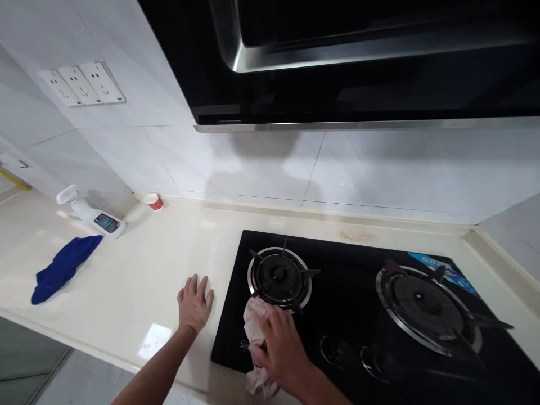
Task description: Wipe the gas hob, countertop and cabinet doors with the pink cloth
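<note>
My right hand is closed over a crumpled pink cloth on the black glass gas stove. The cloth touches the front of the left burner and hangs toward the stove's front edge. Flat on the pale countertop, left of the stove, rests my left hand with its fingers spread and nothing in it. To the right is the larger burner, and two control knobs sit between the burners near the front.
A white spray bottle and a small red-and-white paper cup stand along the back left of the counter. Nearby lies a dark blue cloth. A black range hood overhangs the stove. Brownish stains mark the counter behind it.
</note>
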`<action>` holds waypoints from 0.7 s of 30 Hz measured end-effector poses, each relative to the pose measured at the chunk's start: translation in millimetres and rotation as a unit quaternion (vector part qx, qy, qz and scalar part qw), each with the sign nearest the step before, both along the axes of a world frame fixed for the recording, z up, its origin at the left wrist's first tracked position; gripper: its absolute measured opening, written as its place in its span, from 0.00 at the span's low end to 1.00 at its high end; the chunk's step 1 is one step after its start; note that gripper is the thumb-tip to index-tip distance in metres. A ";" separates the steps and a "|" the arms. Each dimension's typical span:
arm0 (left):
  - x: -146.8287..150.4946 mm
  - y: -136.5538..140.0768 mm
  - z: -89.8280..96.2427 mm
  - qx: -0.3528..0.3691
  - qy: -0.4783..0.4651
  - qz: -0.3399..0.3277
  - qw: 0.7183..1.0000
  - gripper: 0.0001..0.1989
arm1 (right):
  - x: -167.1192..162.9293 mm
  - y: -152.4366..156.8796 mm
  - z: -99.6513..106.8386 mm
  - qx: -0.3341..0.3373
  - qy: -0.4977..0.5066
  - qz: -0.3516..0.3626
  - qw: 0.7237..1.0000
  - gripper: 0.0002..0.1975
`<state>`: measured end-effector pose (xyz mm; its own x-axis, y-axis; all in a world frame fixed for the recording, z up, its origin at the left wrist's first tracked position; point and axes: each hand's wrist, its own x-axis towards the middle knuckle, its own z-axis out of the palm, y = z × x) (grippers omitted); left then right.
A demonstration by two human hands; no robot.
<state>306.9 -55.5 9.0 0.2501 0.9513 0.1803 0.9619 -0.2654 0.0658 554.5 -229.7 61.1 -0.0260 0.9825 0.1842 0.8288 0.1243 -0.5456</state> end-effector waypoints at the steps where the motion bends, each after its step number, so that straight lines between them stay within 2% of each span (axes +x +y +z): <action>1: -0.2 0.3 -0.2 0.000 -0.002 0.000 1.000 0.25 | -8.5 6.5 1.7 -0.011 -0.014 0.009 1.000 0.26; 3: -0.5 1.1 -0.6 -0.003 -0.005 0.000 1.000 0.26 | -17.4 12.2 1.1 -0.043 -0.024 0.010 0.999 0.25; 5: -0.5 1.9 -1.0 -0.003 -0.006 0.002 1.000 0.26 | -15.3 4.3 -3.9 -0.065 -0.024 0.013 0.997 0.22; 9: 0.4 2.4 -0.9 -0.001 -0.001 0.002 1.000 0.26 | 8.6 -37.0 -16.7 -0.094 -0.020 -0.003 0.995 0.15; 12: 0.8 2.1 -0.3 0.000 -0.002 0.001 1.000 0.25 | 32.6 -60.3 -17.1 -0.108 0.032 -0.010 0.994 0.08; 14: 0.5 2.0 -0.4 0.001 -0.004 0.001 1.000 0.25 | 51.3 -67.1 -10.2 -0.095 0.103 -0.002 0.990 0.08; 16: -0.1 2.3 -1.3 0.003 -0.004 0.000 1.000 0.25 | 74.6 -70.1 2.2 -0.079 0.180 -0.028 0.980 0.13; 18: -0.8 2.8 -2.9 0.007 -0.002 0.001 1.000 0.26 | 103.6 -72.0 19.4 -0.055 0.226 -0.105 0.967 0.17; 21: -1.2 3.4 -5.1 0.009 0.002 0.003 1.000 0.26 | 151.2 -72.0 50.1 0.012 0.206 -0.223 0.953 0.20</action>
<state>305.6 -52.1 3.9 0.2460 0.9492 0.1964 0.9635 -0.2616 0.0572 705.7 -301.7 111.2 0.4728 0.8741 0.1112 0.5176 -0.1734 -0.8379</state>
